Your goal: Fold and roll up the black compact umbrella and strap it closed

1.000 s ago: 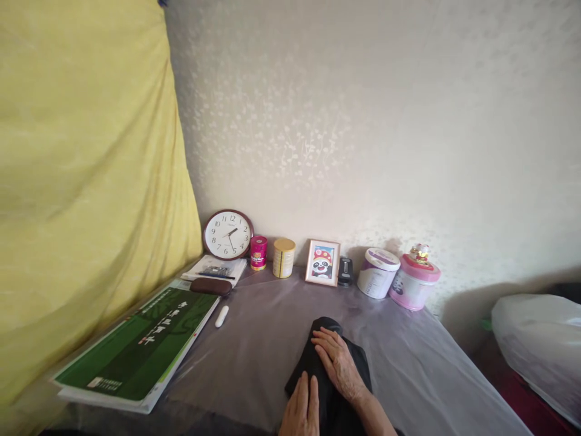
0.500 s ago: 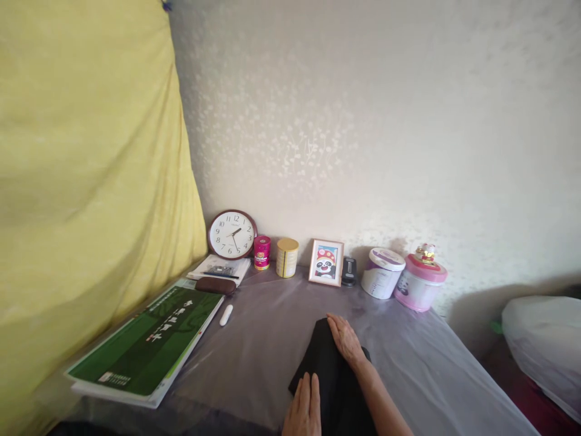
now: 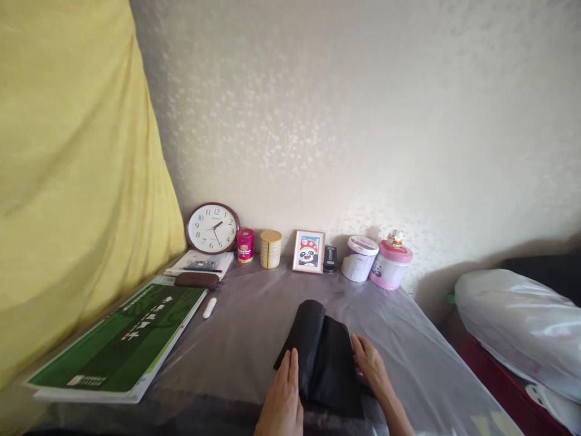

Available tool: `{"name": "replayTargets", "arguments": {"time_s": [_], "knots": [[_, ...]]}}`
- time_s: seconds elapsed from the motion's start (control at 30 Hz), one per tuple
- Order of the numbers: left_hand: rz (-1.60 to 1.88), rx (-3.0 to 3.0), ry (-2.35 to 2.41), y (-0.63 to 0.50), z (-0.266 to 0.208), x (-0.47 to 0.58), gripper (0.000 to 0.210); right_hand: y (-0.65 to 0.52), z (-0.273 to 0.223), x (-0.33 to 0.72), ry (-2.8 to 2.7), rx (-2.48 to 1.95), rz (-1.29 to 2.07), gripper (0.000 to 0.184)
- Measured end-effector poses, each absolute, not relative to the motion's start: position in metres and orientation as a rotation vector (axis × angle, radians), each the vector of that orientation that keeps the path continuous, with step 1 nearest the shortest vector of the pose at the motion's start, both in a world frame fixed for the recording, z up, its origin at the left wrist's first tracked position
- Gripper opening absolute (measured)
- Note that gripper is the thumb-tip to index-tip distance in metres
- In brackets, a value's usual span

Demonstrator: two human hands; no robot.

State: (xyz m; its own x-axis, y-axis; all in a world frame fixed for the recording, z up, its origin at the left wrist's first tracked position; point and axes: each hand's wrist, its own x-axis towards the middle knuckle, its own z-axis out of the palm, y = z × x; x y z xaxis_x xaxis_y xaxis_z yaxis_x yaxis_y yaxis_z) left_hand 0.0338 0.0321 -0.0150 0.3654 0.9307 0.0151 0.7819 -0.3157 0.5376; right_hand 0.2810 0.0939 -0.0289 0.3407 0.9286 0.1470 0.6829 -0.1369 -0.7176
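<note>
Here, the left hand (image 3: 282, 396), fingers flat and together, presses the folded black cloth (image 3: 320, 357) at its seven o'clock edge; its wrist is cut off below. At four o'clock the right hand (image 3: 371, 364) rests loosely open against the cloth's side, fingertips partly hidden beneath it.

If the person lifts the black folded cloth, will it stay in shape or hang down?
The black folded cloth probably hangs down: its soft rounded folds suggest limp fabric. It looks light, lying flat under the left hand and right hand. Pushed, it may slide on the smooth table cover.
</note>
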Motion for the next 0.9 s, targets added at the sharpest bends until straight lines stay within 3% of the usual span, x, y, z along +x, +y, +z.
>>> {"name": "replayTargets", "arguments": {"time_s": [0.9], "knots": [[0.294,2.195,1.615,0.027,-0.006,0.041,0.085,0.122,0.035,0.190,-1.176,-1.283,1.019,0.056]]}}
